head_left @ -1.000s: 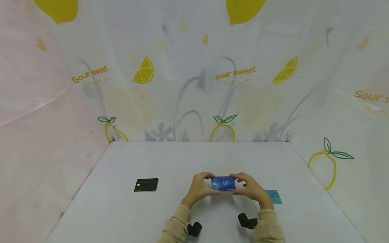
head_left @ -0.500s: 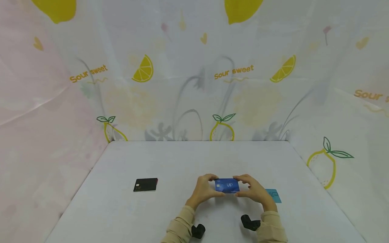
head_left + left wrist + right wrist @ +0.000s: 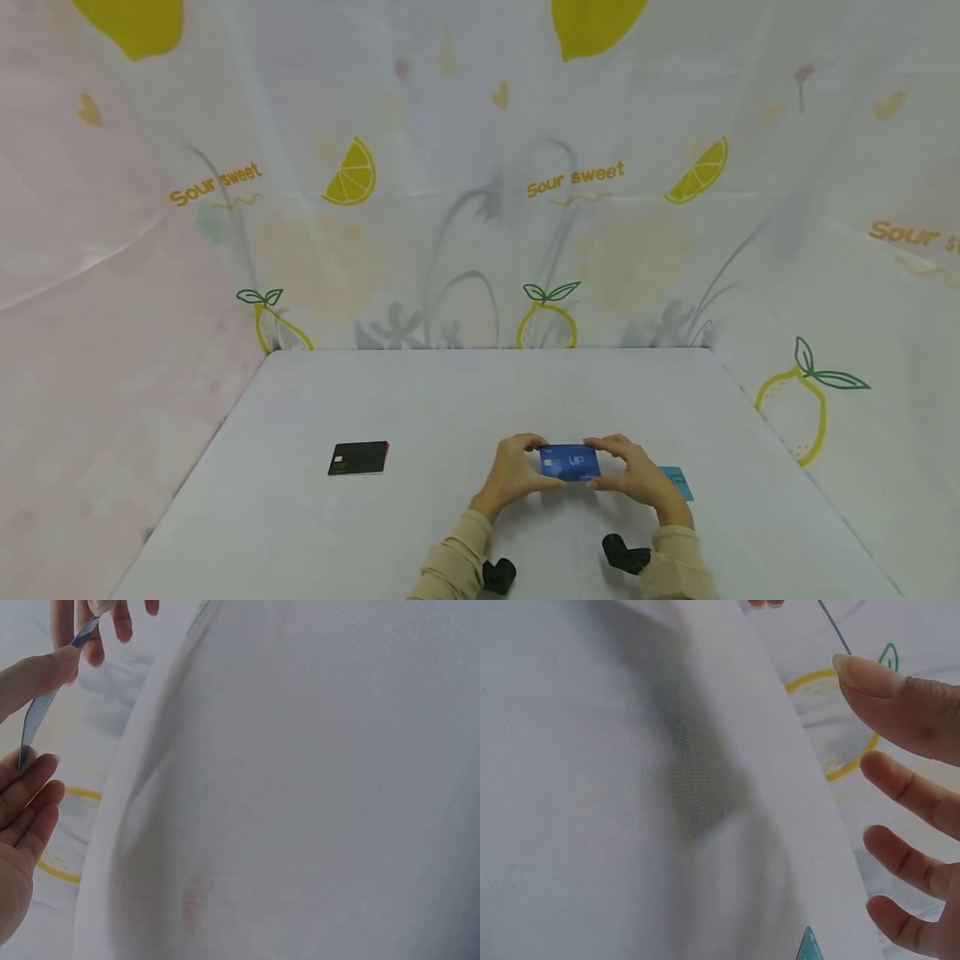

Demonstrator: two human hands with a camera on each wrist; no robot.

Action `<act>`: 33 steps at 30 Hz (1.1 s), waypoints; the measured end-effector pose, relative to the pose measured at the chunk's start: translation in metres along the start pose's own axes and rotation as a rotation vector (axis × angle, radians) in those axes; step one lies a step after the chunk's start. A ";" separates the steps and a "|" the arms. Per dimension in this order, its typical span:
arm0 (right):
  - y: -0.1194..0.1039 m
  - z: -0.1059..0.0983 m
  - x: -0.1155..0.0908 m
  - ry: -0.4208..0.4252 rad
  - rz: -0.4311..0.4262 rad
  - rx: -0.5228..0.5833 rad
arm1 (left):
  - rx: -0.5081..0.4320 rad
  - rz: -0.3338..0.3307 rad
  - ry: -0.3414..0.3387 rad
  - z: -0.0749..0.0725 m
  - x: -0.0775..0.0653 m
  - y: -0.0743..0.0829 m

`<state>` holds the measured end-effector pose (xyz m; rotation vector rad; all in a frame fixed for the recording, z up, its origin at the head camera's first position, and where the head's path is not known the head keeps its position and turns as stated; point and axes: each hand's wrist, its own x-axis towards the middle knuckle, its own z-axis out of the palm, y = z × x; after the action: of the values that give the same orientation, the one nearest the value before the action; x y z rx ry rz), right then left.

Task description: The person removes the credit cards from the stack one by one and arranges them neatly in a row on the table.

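Observation:
Between my two hands a blue card [image 3: 570,462] marked "VIP" is held up above the table, its printed face turned to the head camera. My left hand [image 3: 514,475] pinches its left end, thumb below and fingers at the top corner. At the other end my right hand [image 3: 630,475] pinches it the same way. Seen nearly edge-on in the left wrist view, the blue card [image 3: 41,716] looks slightly bowed. A teal card [image 3: 678,483] lies just right of my right hand, which hides part of it. Farther left lies a black card [image 3: 358,457], with a red edge showing beneath it.
The white table [image 3: 420,383] ends at a lemon-print cloth [image 3: 450,250] at the back and sides. Dark wrist-camera mounts [image 3: 626,556] stick out from both sleeves, low over the tabletop.
Both hands, with the blue card between them, have shifted a little to the right and toward me. More of the teal card is covered now. The black card stays put.

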<state>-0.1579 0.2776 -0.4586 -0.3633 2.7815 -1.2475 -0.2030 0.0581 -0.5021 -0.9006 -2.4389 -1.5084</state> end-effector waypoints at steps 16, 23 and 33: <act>0.007 -0.003 -0.011 0.049 0.020 -0.063 | 0.009 -0.003 -0.024 0.014 0.000 0.004; 0.008 -0.003 -0.015 0.073 0.052 -0.096 | 0.015 0.003 -0.040 0.020 0.000 0.001; 0.015 -0.005 -0.021 0.083 0.076 -0.136 | 0.034 0.014 -0.058 0.029 0.000 0.003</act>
<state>-0.1414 0.2963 -0.4668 -0.2164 2.9281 -1.0854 -0.1956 0.0838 -0.5141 -0.9661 -2.4843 -1.4513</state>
